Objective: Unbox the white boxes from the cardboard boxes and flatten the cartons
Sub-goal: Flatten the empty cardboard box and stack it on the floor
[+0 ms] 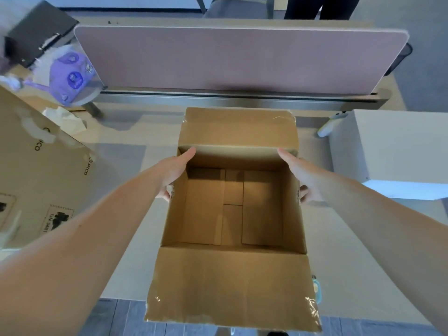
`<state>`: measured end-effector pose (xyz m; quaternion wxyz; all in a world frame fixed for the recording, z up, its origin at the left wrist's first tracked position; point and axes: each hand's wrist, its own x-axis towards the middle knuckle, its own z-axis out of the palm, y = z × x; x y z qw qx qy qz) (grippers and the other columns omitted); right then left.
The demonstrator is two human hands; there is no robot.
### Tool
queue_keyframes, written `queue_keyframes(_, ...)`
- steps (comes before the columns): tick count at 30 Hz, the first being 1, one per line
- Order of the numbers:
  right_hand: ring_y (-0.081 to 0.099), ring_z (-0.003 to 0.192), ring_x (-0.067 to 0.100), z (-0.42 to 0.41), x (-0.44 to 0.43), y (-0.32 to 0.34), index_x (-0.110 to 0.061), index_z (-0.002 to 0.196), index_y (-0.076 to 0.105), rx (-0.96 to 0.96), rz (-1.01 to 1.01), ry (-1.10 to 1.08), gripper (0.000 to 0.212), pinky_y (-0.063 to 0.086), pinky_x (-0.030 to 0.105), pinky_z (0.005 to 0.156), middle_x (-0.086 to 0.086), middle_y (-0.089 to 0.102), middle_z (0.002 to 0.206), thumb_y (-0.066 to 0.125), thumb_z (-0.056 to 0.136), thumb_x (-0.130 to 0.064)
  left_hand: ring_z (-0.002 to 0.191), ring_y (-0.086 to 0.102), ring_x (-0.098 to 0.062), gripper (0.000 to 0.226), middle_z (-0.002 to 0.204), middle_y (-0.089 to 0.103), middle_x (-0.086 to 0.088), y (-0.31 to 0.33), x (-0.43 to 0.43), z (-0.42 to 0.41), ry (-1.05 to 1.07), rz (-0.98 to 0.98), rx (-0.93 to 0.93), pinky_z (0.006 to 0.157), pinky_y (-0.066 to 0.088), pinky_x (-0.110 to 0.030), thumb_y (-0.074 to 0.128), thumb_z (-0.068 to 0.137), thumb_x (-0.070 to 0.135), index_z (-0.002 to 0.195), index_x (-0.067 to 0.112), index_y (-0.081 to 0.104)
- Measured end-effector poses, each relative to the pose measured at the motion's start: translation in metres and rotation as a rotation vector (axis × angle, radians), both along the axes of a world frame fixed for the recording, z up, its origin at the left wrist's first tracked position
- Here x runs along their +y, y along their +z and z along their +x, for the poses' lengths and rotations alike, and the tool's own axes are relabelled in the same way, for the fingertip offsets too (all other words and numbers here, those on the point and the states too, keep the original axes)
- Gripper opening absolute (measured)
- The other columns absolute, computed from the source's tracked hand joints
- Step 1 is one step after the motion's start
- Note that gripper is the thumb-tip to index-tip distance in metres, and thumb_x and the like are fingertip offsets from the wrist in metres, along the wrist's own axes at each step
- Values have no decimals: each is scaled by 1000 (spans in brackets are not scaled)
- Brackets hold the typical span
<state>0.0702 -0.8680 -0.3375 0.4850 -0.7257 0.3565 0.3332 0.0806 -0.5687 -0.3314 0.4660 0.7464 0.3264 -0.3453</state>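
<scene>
Cardboard box point(230, 282) sits open in the middle of the worktop point(126, 251), flaps out. Left hand point(173, 173) and right hand point(301, 175) each clamp a side wall, thumbs inside, fingers point(164, 195) curled round outside, arms stretched forward. White box point(392, 146) off right.

Probably an office: desk point(121, 238) with pink divider screen point(242, 59), grey carpet.

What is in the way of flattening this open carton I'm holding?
Nothing visible. The carton is empty inside. The left hand and right hand grip its side walls, with nothing between. The white box sits apart on the right.
</scene>
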Motion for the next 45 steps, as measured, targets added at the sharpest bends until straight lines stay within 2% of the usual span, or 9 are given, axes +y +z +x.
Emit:
queue_keyframes(6, 43, 135, 45, 9, -19, 52, -29, 151, 37, -80, 225, -234, 121, 30, 70, 109, 13, 45, 150, 51, 55, -100, 154, 19, -37, 98, 169, 19, 2, 62, -4, 7, 123, -107, -225, 115, 22, -71, 39, 79, 92, 159, 39, 19)
queue_keyframes(13, 52, 122, 36, 14, -17, 129, -33, 130, 45, -312, 293, -282, 74, 38, 68, 107, 4, 55, 132, 60, 76, -81, 135, 47, -32, 134, 148, 53, 4, 131, 12, 17, 286, -209, -459, 110, 33, -67, 60, 31, 104, 148, 40, 44)
queue_keyframes(16, 60, 113, 26, 6, -14, 154, -35, 118, 56, -459, 330, -197, 43, 44, 61, 105, -1, 62, 123, 59, 88, -66, 125, 58, -22, 107, 130, 67, 11, 144, 16, 14, 312, -201, -558, 108, 42, -53, 72, 43, 95, 133, 39, 60)
queue_keyframes(20, 62, 111, 18, -9, -16, 170, -35, 108, 58, -698, 298, -120, 12, 45, 54, 107, -7, 66, 114, 55, 99, -43, 102, 68, -10, 28, 102, 76, 10, 160, 19, 2, 271, -329, -747, 87, 54, -28, 70, 91, 49, 107, 27, 69)
queue_keyframes(25, 65, 101, 11, -43, -24, 153, -21, 120, 62, -870, 219, -88, 39, 50, 47, 98, -9, 71, 106, 67, 81, -27, 93, 64, -7, 28, 101, 68, 6, 136, 39, -37, 167, -409, -889, 78, 51, -24, 72, 84, 21, 110, 23, 62)
queue_keyframes(30, 67, 102, 12, -88, -18, 109, -18, 113, 58, -827, 197, -25, 38, 51, 35, 89, 3, 72, 108, 68, 85, 7, 93, 65, -6, 57, 97, 72, 8, 92, 53, -85, 3, -404, -840, 81, 50, -16, 77, 63, 26, 115, 14, 57)
queue_keyframes(36, 66, 101, 3, -138, -19, 60, -22, 105, 54, -701, 152, 28, 50, 52, 21, 80, -15, 70, 97, 84, 74, 3, 94, 68, -9, 63, 106, 69, -4, 48, 60, -123, -55, -353, -729, 76, 53, -17, 81, 68, 2, 122, 15, 52)
queue_keyframes(41, 63, 117, 12, -149, -17, 35, -22, 119, 53, -694, 103, 1, 65, 55, 31, 88, -13, 68, 113, 86, 70, 7, 106, 67, -11, 108, 128, 57, 19, 24, 61, -142, -142, -207, -686, 78, 58, -27, 84, 48, 35, 142, 54, 34)
queue_keyframes(45, 56, 117, -4, -145, -18, 29, -44, 140, 33, -733, -46, 244, 104, 51, 23, 90, -23, 56, 126, 93, 64, -4, 108, 66, -11, 116, 134, 54, 22, 19, 63, -135, -257, -113, -711, 91, 58, -39, 84, 54, 32, 141, 74, 19)
